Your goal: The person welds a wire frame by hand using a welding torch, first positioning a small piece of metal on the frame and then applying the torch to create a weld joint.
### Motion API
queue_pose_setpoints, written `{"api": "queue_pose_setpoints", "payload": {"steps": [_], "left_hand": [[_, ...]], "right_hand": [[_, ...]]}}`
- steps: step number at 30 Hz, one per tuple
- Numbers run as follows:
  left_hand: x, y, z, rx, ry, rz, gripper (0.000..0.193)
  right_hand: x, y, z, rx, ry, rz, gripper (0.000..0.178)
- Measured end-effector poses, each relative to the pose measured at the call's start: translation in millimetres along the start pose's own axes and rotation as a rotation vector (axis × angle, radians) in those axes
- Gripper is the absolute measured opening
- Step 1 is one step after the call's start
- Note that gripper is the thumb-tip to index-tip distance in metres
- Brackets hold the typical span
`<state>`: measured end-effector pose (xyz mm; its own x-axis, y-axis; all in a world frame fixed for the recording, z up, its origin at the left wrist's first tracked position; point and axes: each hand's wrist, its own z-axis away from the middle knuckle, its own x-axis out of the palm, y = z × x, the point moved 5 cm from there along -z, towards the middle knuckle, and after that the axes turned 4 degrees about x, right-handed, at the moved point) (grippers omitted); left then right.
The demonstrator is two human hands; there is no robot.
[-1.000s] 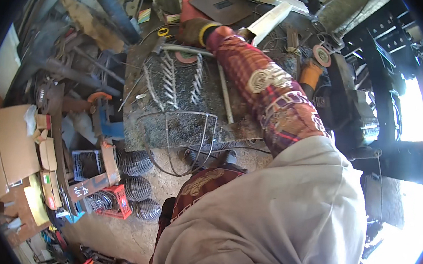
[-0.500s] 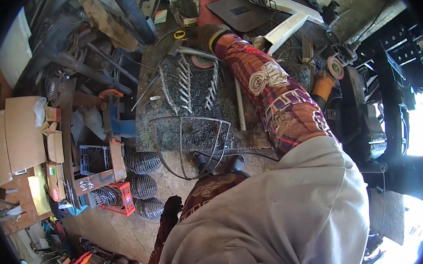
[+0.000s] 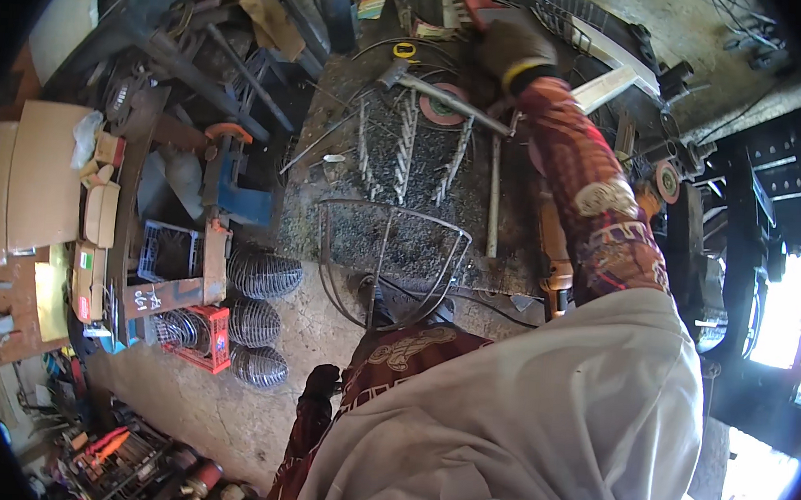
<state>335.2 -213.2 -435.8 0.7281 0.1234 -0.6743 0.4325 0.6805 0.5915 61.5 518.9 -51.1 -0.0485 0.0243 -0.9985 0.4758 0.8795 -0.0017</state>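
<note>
My right hand (image 3: 518, 52), in a dark glove with a yellow cuff, reaches to the far side of the workbench (image 3: 302, 197). It is over a flat dark panel, beside a red piece (image 3: 474, 0); its fingers are blurred and partly hidden. My left hand (image 3: 322, 381), in a black glove, hangs by my side with fingers curled and nothing seen in it. Nearer on the bench lie a hammer (image 3: 457, 103), a reddish grinding disc (image 3: 443, 104) and three twisted, barbed metal rods (image 3: 406, 148). A curved metal-rod frame (image 3: 383, 239) overhangs the front edge.
An orange angle grinder (image 3: 554, 251) lies under my right forearm. A yellow tape measure (image 3: 403, 51) and a white angled metal piece (image 3: 607, 83) are farther back. To the left are a blue clamp (image 3: 237, 201), cardboard boxes (image 3: 48, 170) and wire coils (image 3: 264, 275) on the floor.
My right hand has moved farther across the bench and right, over the dark panel. The view has shifted, uncovering the orange grinder. My left hand still hangs low.
</note>
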Motion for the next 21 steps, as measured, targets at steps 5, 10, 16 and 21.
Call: {"api": "queue_pose_setpoints", "payload": {"steps": [5,10,16,21], "left_hand": [[21.5,3.7,12.2,-0.016,0.052,0.032,0.023],[17.7,6.0,2.2,0.053,0.087,0.014,0.024],[-7.8,12.3,-5.1,0.219,0.262,-0.03,0.025],[-11.3,22.1,-8.2,0.078,-0.066,-0.167,0.017]], "right_hand": [[-40.8,26.5,47.8,0.302,0.057,-0.153,0.055],[-36.9,10.9,69.1,0.219,-0.216,-0.171,0.058],[-26.3,-15.8,65.8,0.161,-0.285,-0.262,0.053],[-15.7,-6.9,54.2,0.131,-0.164,-0.372,0.052]]}}
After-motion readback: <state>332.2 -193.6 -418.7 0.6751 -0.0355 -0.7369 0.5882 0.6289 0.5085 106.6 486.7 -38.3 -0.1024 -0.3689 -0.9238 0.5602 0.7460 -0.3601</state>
